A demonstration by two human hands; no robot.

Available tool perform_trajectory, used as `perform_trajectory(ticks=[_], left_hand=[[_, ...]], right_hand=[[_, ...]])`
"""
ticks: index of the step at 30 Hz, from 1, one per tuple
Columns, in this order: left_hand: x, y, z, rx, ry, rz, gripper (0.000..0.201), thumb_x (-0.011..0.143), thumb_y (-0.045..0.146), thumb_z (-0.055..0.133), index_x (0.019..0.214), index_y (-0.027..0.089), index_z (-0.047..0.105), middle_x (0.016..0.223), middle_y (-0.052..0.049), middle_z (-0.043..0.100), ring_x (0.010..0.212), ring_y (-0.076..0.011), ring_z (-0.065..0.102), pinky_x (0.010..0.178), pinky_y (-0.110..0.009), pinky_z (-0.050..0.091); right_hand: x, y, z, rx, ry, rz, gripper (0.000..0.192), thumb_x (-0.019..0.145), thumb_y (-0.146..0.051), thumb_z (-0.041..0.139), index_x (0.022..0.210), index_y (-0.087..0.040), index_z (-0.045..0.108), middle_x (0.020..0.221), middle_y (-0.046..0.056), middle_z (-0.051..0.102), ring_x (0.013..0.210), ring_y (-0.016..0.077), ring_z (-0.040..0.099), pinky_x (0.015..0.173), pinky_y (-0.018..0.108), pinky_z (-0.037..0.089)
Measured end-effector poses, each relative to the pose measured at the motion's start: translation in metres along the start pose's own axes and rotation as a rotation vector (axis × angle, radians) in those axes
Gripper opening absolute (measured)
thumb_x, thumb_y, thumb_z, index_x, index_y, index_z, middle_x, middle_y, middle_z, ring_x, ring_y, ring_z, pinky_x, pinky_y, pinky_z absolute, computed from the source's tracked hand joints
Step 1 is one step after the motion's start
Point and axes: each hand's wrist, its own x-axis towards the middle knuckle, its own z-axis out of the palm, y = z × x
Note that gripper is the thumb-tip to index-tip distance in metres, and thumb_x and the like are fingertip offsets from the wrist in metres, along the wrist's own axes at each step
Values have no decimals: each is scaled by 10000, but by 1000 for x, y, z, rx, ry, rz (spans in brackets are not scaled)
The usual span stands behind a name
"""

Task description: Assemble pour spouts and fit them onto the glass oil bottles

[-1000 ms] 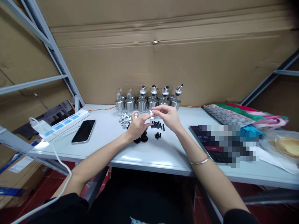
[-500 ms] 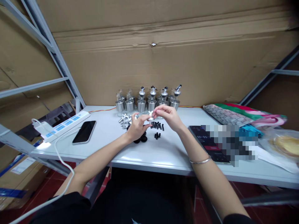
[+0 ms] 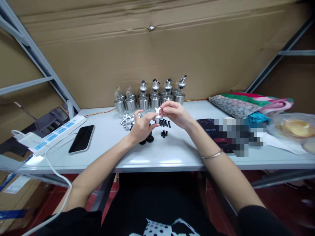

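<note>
A: Where is the silver pourer head point(image 3: 158, 114)?

B: Up off the white table point(image 3: 172, 152), in front of the steel-sleeved bottles point(image 3: 144, 104).

A: And the hands?

B: The left hand point(image 3: 140, 127) pinches it between thumb and fingertips. The right hand point(image 3: 177, 114) has its fingers drawn narrow at the upper edge; whether they grip it or some smaller part, I can't tell.

A: How would it handle?

B: Light and stiff, I'd judge, perhaps slippery where it shines. The rounded body seems the surest hold, with the forked top left free.

A: Anything else in front of the bottles?

B: Loose silver fittings point(image 3: 127, 122), slim black spouts point(image 3: 169, 124) and round black stoppers point(image 3: 149, 138).
</note>
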Motion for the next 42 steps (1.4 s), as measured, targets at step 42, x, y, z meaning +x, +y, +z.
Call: perform_trajectory(ticks=[42], left_hand=[[-1, -13, -11, -93, -83, -94, 340, 966, 345, 415, 1255, 168, 441, 1122, -111, 654, 986, -183, 617, 838, -323, 439]], right_hand=[[0, 17, -20, -1139, -353, 347, 76, 666, -189, 707, 702, -175, 772, 706, 25, 742, 653, 158, 635, 640, 251, 456]])
